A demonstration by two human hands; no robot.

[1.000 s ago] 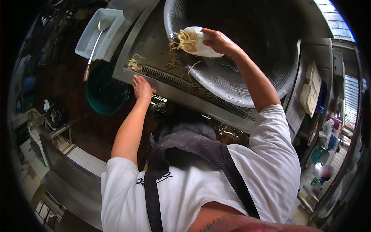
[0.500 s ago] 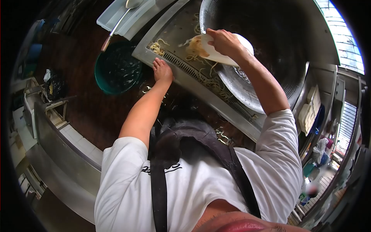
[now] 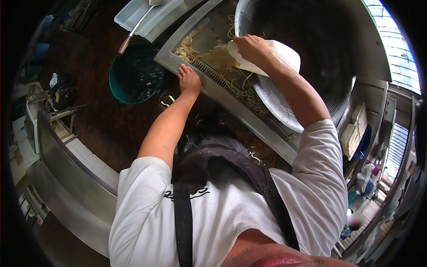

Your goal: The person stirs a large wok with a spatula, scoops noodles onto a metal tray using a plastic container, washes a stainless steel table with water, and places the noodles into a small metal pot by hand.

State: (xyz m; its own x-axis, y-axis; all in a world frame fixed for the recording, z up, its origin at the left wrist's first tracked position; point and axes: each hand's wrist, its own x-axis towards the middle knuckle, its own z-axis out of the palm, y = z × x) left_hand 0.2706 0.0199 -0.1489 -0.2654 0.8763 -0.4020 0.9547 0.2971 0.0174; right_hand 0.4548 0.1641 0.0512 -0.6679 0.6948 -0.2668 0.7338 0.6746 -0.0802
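My right hand [image 3: 252, 49] is closed around a white plastic container [image 3: 285, 55] that looks like a scoop or cut jug. It is tipped over the steel cooking counter [image 3: 218, 91], partly above the rim of a large wok [image 3: 278, 100]. Brownish liquid [image 3: 221, 57] spreads from its mouth across the steel. Pale noodles [image 3: 190, 50] lie in the counter's corner and along a slotted drain strip [image 3: 213, 73]. At the counter's front edge rests my left hand [image 3: 190, 80], fingers stretched out and holding nothing.
A green tub of water [image 3: 116, 84] stands on the wet floor at left. Above it, a long-handled ladle [image 3: 138, 24] leans on a translucent plastic bin [image 3: 129, 15]. A steel work surface [image 3: 75, 178] is at lower left; shelves with cloths and bags [image 3: 367, 173] line the right.
The white container has turned and shifted slightly right. Liquid that was leaving its mouth now spreads on the steel, and more noodles have gathered in the corner. My left hand stays at the edge.
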